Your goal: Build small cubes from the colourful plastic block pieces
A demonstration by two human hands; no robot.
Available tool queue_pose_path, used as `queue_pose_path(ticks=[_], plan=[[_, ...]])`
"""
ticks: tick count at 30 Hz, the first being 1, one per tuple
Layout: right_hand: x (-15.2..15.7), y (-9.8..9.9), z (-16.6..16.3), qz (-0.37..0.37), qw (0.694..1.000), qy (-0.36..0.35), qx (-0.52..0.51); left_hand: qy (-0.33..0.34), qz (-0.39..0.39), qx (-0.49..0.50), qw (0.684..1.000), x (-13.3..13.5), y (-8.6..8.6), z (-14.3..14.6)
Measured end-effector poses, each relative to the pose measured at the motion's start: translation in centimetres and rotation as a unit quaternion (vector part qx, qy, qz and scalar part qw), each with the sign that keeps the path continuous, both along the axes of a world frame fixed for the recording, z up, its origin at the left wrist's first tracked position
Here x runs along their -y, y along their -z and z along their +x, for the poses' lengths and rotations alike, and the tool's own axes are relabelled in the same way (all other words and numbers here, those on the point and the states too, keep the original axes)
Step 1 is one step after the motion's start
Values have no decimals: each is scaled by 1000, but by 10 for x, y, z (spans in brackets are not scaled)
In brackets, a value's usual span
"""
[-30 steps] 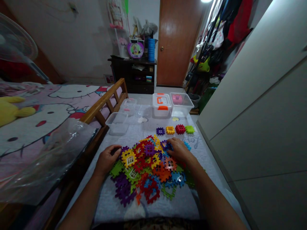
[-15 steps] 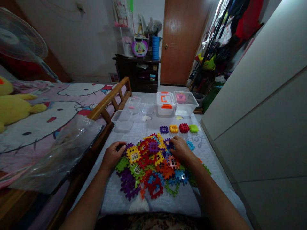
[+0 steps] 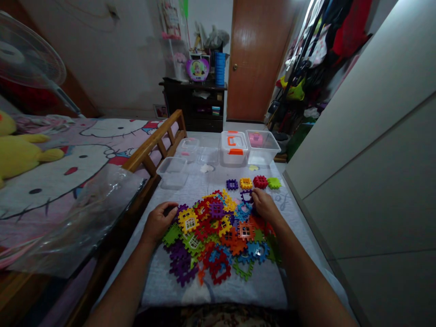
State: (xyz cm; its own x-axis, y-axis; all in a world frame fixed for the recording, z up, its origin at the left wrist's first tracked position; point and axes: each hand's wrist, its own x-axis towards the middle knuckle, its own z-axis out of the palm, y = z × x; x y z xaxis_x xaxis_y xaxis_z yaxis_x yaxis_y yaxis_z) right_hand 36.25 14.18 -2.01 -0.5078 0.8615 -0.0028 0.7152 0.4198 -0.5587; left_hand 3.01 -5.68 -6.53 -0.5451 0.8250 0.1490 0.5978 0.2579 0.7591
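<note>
A heap of colourful interlocking plastic building blocks (image 3: 204,227) lies on the cloth in front of me, with yellow, red, purple, green, orange and blue pieces. My right hand (image 3: 265,206) pinches a purple frame-shaped block (image 3: 245,196) at the heap's far right side. At the left edge, my left hand (image 3: 160,221) is curled, fingertips close together beside a purple piece; whether it holds anything is hidden. Beyond the heap, a row holds a purple block (image 3: 232,185), a yellow block (image 3: 245,183), red blocks (image 3: 260,182) and a green block (image 3: 274,183).
At the far end stand a lidded clear box with orange clips (image 3: 234,156), an open clear bin (image 3: 264,154) with something pink, and a clear container (image 3: 172,171). A wooden bed rail (image 3: 153,145) runs along the left. A pale cabinet (image 3: 368,181) stands right.
My right hand has moved up and right from the heap, bringing the purple frame block near the row. A blue piece it covered now shows. My left hand stays put.
</note>
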Motion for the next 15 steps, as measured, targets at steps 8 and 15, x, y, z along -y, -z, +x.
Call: queue_pose_path(ticks=[8,15], plan=[[-10,10,2,39,994,69,81,-7,-1,15,1000,-1,2,0],[-3,-8,50,-14,999,37,7,-4,-3,13,1000,-1,6,-3]])
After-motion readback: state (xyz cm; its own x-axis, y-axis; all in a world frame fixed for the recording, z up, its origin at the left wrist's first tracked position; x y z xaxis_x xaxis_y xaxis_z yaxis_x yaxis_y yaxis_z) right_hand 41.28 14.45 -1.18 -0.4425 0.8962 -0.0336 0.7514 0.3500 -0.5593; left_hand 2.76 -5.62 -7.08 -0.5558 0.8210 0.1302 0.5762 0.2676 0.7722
